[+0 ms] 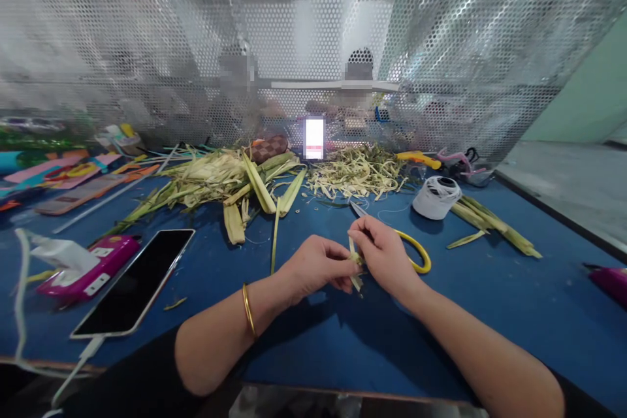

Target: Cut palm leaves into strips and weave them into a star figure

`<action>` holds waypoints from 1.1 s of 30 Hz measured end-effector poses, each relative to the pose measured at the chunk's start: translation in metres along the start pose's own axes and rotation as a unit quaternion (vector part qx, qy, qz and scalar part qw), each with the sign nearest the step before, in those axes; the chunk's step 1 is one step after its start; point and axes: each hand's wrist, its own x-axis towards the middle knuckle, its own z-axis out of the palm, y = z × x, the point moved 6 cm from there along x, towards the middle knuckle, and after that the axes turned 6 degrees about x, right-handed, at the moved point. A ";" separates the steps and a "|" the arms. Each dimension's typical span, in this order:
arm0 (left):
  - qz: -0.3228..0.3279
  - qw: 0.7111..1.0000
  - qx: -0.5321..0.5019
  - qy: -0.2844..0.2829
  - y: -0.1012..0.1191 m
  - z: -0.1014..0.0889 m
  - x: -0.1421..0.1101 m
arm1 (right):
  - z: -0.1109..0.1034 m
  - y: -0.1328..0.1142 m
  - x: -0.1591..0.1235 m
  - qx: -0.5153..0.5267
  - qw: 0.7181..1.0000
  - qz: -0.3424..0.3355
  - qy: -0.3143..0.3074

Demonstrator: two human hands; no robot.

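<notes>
From the head view, the blue bench (313, 353) has its near edge just below the forearms and its right edge running diagonally at the far right; a perforated metal screen (304, 32) closes off the back. Bare blue surface lies in front of the hands and to their right, up to the white spool (436, 198) and the bundle of leaf stalks (494, 225). To the left, the black-screened phone (134, 282) and magenta power strip (93, 268) narrow the room. Yellow-handled scissors (422, 255) lie partly behind the right hand.

The leaf strip (356, 268) is pale green-yellow, narrow and folded or knotted at its middle, held just above the bench. The left hand (318, 268) pinches its lower part between thumb and fingers; the right hand (379, 251) pinches its upper part.
</notes>
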 end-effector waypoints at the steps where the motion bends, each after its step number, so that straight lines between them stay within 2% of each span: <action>1: -0.001 1.000 -0.004 0.004 0.000 0.000 0.000 | 0.000 0.001 0.000 0.005 1.000 0.004 -0.001; 5: -0.004 0.999 -0.032 0.036 0.001 -0.004 -0.001 | -0.002 0.006 0.003 0.028 0.997 0.048 -0.051; 9: -0.011 0.995 -0.047 0.088 0.001 -0.011 0.000 | -0.008 0.012 0.005 -0.022 0.990 0.082 -0.112; 11: -0.019 0.994 -0.047 0.095 0.001 -0.013 -0.001 | -0.008 0.013 0.005 -0.039 0.987 0.082 -0.132; 13: -0.032 0.995 -0.052 0.083 0.001 -0.012 -0.001 | -0.011 0.009 0.005 -0.084 0.990 0.040 -0.107; 15: -0.045 0.994 -0.064 0.077 -0.001 -0.011 -0.001 | -0.016 -0.006 0.002 -0.161 0.984 -0.067 -0.037; 17: -0.049 0.992 -0.084 0.084 -0.003 -0.012 -0.001 | -0.016 -0.030 -0.008 -0.228 0.948 -0.222 0.013; 18: -0.047 0.990 -0.097 0.091 -0.004 -0.013 0.000 | -0.013 -0.042 -0.015 -0.249 0.921 -0.299 0.014; 20: -0.036 0.986 -0.124 0.108 -0.005 -0.015 0.001 | -0.002 -0.058 -0.030 -0.282 0.865 -0.415 -0.033; 21: -0.030 0.984 -0.134 0.117 -0.006 -0.016 0.002 | 0.004 -0.062 -0.035 -0.307 0.836 -0.450 -0.062; 23: -0.020 0.980 -0.148 0.132 -0.006 -0.018 0.002 | 0.015 -0.063 -0.043 -0.375 0.783 -0.487 -0.102; 26: -0.021 0.976 -0.160 0.146 -0.006 -0.019 0.001 | 0.025 -0.060 -0.049 -0.451 0.719 -0.518 -0.101; 28: -0.023 0.974 -0.166 0.152 -0.005 -0.019 0.000 | 0.028 -0.059 -0.052 -0.474 0.697 -0.532 -0.079; 33: -0.031 0.973 -0.174 0.148 -0.001 -0.018 -0.002 | 0.031 -0.059 -0.058 -0.495 0.669 -0.553 -0.044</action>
